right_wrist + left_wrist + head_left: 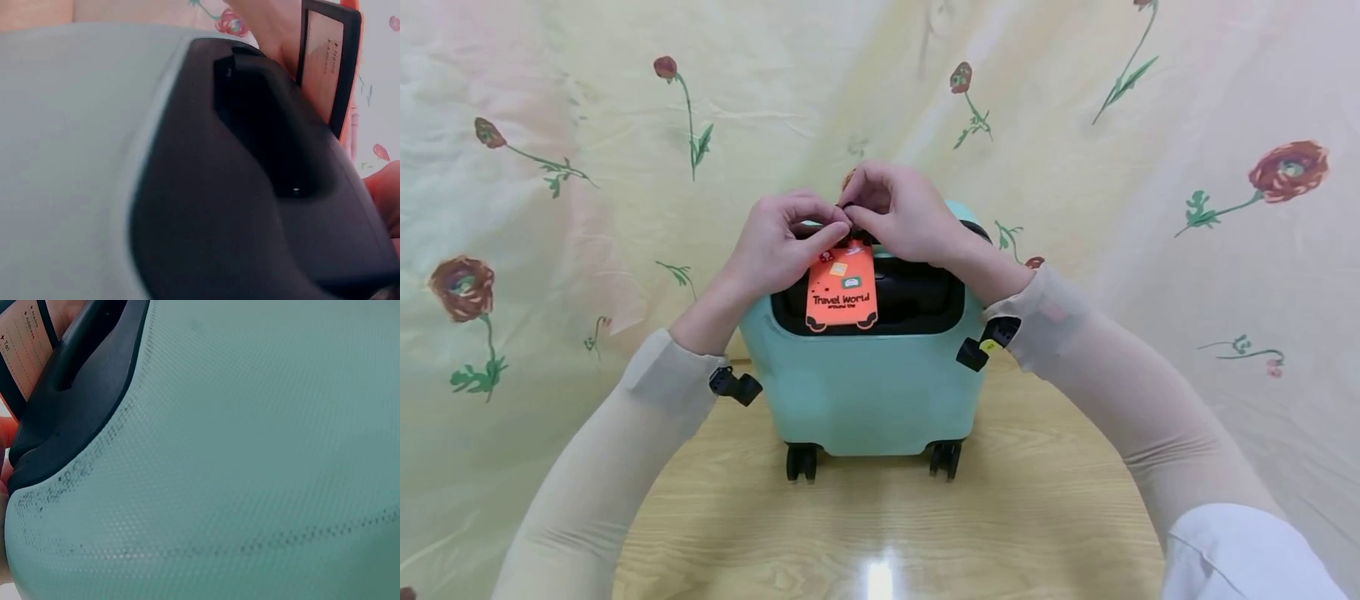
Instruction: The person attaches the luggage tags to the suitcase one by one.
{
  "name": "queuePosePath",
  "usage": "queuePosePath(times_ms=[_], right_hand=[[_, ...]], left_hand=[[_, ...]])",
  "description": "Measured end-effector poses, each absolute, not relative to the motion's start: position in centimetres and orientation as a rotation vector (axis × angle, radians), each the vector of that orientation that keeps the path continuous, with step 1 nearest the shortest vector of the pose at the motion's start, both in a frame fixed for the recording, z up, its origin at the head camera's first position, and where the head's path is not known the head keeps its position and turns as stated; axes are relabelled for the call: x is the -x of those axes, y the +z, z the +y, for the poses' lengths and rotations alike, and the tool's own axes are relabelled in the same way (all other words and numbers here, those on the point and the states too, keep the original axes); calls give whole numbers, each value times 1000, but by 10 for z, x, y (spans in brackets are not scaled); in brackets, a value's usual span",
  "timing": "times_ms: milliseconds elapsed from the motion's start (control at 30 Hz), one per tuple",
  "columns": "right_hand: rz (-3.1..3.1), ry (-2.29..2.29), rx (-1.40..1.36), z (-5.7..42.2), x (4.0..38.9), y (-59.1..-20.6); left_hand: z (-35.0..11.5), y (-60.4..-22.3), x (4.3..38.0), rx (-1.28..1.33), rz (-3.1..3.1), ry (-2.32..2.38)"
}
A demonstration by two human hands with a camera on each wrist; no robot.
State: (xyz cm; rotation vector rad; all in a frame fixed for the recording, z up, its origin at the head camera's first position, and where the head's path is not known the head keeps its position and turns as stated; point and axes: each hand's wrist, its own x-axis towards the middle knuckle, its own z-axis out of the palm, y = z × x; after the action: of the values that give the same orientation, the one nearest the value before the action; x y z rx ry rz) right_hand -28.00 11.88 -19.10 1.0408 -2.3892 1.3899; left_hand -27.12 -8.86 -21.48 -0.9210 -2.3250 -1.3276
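A mint-green suitcase [865,392] stands upright, with a black handle panel [917,300] at its upper part. An orange luggage tag [842,287] printed "Travel World" hangs in front of that panel. At the tag's top, my left hand [786,242] and right hand [906,217] meet, thumbs and fingers pinching its thin black strap [847,208]. Fingertips cover most of the strap, so how it is threaded is hidden. In the left wrist view, the tag's back [28,350] shows a name-and-address card; the right wrist view shows the same card side [325,62] beside the black handle [281,106].
The suitcase's black wheels [801,461] rest on a light wooden table [880,525] with a curved edge. Behind and around hangs a pale cloth [790,83] with red flowers. Small black devices [736,385] are strapped at both wrists.
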Motion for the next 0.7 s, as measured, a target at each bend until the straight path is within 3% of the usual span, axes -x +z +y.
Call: queuePosePath(times_ms=[700], right_hand=[[-2307,1652,-897,124,283,-197]], left_hand=[[-87,-215,268,910,-2267,-1334]])
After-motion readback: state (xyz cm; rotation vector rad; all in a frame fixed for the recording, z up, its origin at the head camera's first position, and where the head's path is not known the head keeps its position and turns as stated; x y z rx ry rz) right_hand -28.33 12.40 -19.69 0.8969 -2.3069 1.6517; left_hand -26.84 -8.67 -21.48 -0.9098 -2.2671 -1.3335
